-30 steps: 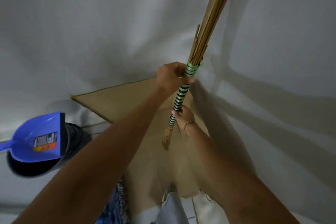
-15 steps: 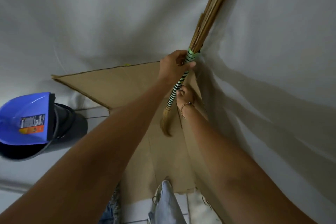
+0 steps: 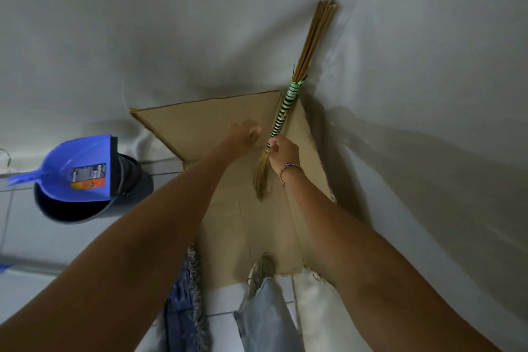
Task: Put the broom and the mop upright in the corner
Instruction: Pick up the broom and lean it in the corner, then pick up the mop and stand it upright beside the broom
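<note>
The broom (image 3: 286, 106) is a bundle of thin tan sticks with a black, white and green striped binding. It stands leaning into the corner where two white walls meet, its stick ends high on the wall and its tuft down over the cardboard. My right hand (image 3: 283, 151) grips the low end of the striped binding. My left hand (image 3: 244, 134) is off the broom, just to its left, fingers loosely curled and holding nothing. A blue frayed cloth (image 3: 187, 303) shows near my legs; I cannot tell whether it is the mop.
Flattened brown cardboard (image 3: 200, 120) lines the corner floor and wall. A black bucket (image 3: 94, 203) with a blue dustpan (image 3: 77, 166) in it stands on the left. My jeans leg and shoe (image 3: 263, 294) are below, on white floor tiles.
My left hand has let go of the broom's binding and drawn back to the left. The broom has settled deeper into the corner, with my right hand still on it.
</note>
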### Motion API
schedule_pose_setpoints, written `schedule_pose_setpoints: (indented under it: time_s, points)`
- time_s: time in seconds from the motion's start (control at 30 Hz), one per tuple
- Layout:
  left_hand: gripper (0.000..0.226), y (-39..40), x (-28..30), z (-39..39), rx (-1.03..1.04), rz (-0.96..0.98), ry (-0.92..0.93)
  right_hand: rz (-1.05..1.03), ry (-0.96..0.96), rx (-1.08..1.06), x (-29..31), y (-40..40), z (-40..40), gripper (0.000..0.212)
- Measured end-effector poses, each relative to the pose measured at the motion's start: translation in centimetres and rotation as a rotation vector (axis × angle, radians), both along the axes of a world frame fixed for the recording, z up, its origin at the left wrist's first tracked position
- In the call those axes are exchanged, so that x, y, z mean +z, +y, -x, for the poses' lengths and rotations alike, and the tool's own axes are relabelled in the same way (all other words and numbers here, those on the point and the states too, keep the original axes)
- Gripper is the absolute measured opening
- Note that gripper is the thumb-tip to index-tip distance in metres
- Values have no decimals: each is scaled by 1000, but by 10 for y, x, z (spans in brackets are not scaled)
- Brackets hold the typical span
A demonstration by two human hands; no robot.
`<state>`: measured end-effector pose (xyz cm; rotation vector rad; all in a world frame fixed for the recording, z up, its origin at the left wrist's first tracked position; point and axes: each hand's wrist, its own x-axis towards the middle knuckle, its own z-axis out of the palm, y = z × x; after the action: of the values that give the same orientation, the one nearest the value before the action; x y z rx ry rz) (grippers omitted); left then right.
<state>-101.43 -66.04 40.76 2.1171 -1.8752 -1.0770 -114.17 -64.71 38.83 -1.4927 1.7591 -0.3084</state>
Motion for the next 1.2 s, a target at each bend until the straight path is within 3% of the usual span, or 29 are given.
schedule_pose_setpoints:
  time_s: [0.17, 0.33, 0.47, 0.6, 0.73, 0.87, 1.03, 1.2]
  points:
    - [39, 83, 67, -30, -299, -102, -60, 20, 63, 2, 77, 88, -17, 26]
    - [40, 223, 138, -86, -418, 13, -68, -56, 127, 22, 137, 240, -47, 28]
    - [41, 335, 158, -137, -488, 4, -128, -124, 200, 112, 162, 362, -76, 30]
    - [37, 431, 159, -177, -483, -87, -149, -213, 227, 158, 170, 461, -105, 30]
    - [16, 512, 154, -203, -487, -190, -176, -298, 180, 160, 173, 545, -131, 36]
    - [19, 569, 156, -224, -488, -165, -280, -398, 144, 149, 175, 597, -141, 52]
    - [35, 638, 153, -245, -291, -115, -251, -439, 131, 203, 170, 647, -144, 40]
    - [31, 714, 144, -267, -164, -73, -189, -467, 191, 313, 155, 697, -151, 38]
